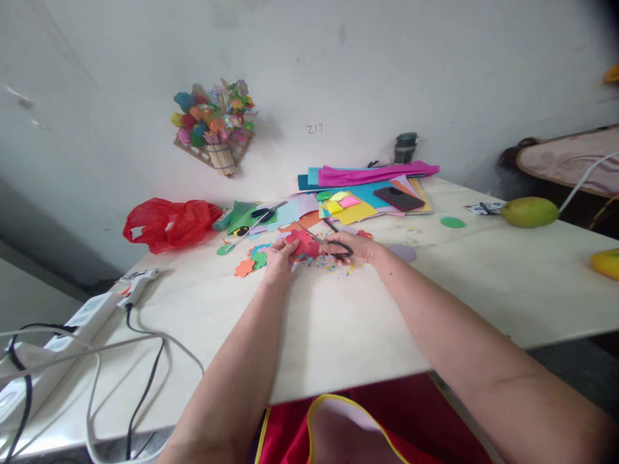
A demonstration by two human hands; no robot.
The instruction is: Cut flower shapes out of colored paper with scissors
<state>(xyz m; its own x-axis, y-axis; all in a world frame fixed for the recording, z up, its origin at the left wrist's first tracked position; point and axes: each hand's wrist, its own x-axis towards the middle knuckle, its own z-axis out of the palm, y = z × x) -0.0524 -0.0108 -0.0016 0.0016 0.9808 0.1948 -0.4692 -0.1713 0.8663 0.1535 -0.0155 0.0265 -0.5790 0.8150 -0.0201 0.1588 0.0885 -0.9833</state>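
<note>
My left hand [280, 258] pinches a piece of red paper [304, 243] with a scalloped edge, held just above the table. Black-handled scissors [344, 246] are in my right hand [355, 246], fingers wrapped round the handles, with the blades against the red paper. Orange [244, 267] and green [260, 260] paper flowers lie beside my left hand. Tiny paper scraps [333, 265] are scattered under both hands. A second pair of scissors [264, 212] rests on the paper behind.
Coloured sheets [377, 193], a dark phone [399, 198] and a red plastic bag [169, 222] lie toward the wall. Power strips [91, 312] and cables run along the left. A green-yellow mango [529, 212] sits at right. Paper flowers [213, 119] hang on the wall.
</note>
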